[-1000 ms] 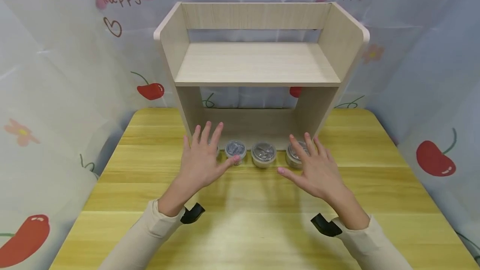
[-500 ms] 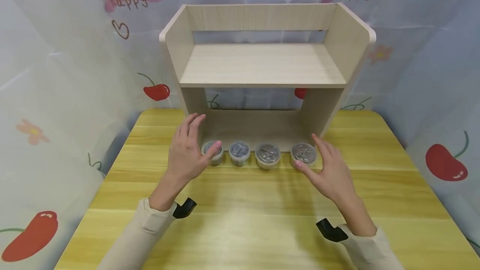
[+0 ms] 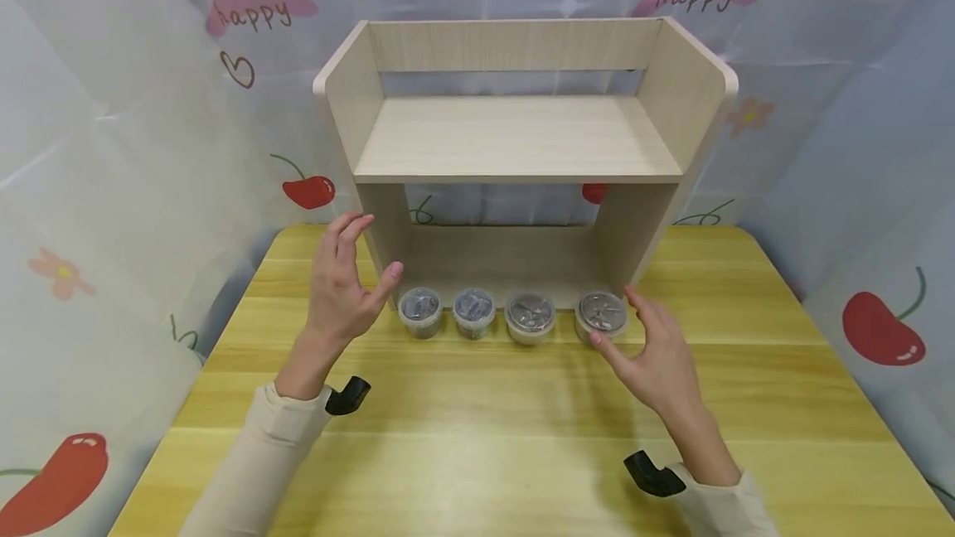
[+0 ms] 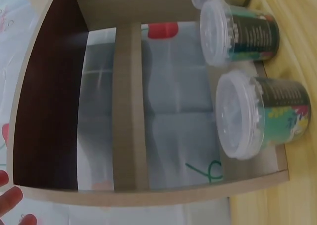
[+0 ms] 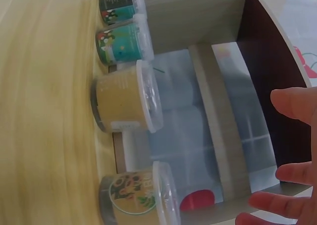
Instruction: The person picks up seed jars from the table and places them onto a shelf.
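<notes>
Several lidded tubs stand in a row along the front of a pale wooden shelf unit. My right hand hovers by the rightmost tub, thumb and fingers spread to either side. In the right wrist view its fingers show a gap from the yellowish tub. My left hand hangs in the air before the shelf's left side panel, fingers loosely bent and holding nothing. Nearest to it stands the leftmost tub, with a green label in the left wrist view. Two more tubs, one green and one yellowish, stand between.
The shelf has an upper board and a lower compartment with an open back. A wooden table carries everything. Printed curtains close off the back and both sides. A black mount sits at each wrist.
My left hand has moved left, off the leftmost tub, uncovering it. My right hand has shifted right and narrowed its spread beside the rightmost tub. The tubs stay in place.
</notes>
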Demonstrator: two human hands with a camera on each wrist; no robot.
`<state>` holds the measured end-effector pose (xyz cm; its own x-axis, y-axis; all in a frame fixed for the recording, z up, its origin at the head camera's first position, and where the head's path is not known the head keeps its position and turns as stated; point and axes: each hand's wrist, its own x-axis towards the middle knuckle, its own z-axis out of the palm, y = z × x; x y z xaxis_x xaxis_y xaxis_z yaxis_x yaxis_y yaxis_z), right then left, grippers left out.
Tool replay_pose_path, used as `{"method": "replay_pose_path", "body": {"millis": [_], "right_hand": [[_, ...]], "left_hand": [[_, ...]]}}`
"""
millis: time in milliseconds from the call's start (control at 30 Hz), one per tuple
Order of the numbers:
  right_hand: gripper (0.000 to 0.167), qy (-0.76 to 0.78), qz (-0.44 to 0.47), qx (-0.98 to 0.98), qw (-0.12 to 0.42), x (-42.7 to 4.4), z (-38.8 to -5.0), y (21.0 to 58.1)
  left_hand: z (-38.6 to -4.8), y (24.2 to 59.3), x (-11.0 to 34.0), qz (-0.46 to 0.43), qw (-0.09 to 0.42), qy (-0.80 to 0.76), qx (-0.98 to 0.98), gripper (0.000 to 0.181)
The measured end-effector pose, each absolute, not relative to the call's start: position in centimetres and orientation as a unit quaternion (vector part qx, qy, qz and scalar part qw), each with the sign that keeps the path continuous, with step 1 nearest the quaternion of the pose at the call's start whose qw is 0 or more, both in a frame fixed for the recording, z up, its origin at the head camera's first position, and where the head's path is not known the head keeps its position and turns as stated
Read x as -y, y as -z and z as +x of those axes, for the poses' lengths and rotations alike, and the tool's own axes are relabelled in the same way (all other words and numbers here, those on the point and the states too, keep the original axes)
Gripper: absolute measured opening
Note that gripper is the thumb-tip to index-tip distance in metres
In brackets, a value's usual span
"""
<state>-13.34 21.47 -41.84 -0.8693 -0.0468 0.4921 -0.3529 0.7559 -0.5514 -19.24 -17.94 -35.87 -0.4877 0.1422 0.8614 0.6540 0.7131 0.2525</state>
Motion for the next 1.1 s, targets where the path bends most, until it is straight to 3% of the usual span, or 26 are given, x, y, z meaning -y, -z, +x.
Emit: {"method": "replay_pose_path", "body": {"millis": [233, 1100], "right_hand": [[0.073, -0.345, 0.097, 0.907, 0.223, -21.5, -13.4, 42.8], [0.067, -0.358, 0.045, 0.907, 0.216, -21.5, -14.0, 45.0]], "left_hand": [[-20.5, 35.3, 19.1, -0.260, 0.441, 0.317, 0.798, 0.069], [-24.7, 33.0, 20.6, -0.277, 0.520, 0.334, 0.736, 0.063]]}}
